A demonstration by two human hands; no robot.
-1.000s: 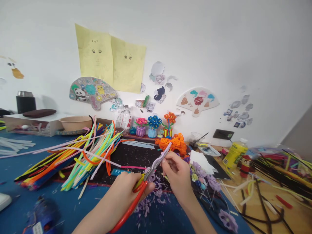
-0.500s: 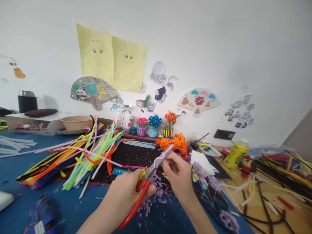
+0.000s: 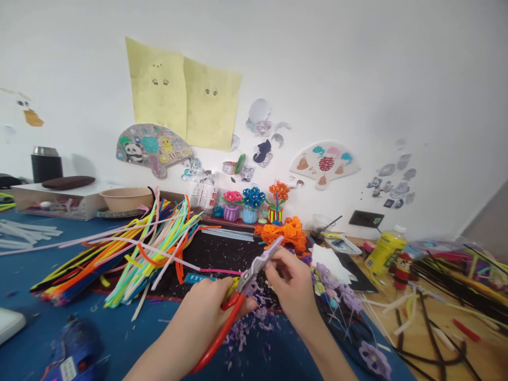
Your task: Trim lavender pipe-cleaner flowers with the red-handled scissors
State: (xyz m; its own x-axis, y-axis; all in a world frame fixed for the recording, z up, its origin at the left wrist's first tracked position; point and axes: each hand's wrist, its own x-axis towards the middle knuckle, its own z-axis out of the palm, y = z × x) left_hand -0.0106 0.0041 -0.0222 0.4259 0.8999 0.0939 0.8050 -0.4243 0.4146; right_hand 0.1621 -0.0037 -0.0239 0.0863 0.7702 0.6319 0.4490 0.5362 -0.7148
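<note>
My left hand [image 3: 206,312] is closed around the red handles of a pair of scissors [image 3: 249,275], whose grey blades point up and to the right. A lilac pipe-cleaner piece [image 3: 260,260] lies along the blades. At the blade tips, the fingers of my right hand [image 3: 289,278] pinch the lilac piece; their inner side is hidden. Purple fuzz clippings [image 3: 254,328] are scattered on the blue table and black mat below my hands. To the right of my right hand are lilac pipe-cleaner flowers [image 3: 349,296].
A large bundle of coloured pipe cleaners [image 3: 159,254] lies to the left. Behind my hands sit orange pipe-cleaner pieces [image 3: 288,233] and small potted flowers [image 3: 254,203]. A yellow bottle [image 3: 384,251] stands at right. A blue glue gun-like tool [image 3: 75,349] lies at lower left.
The view has shifted very slightly. Both hands, the scissors and the lilac piece keep nearly the same position.
</note>
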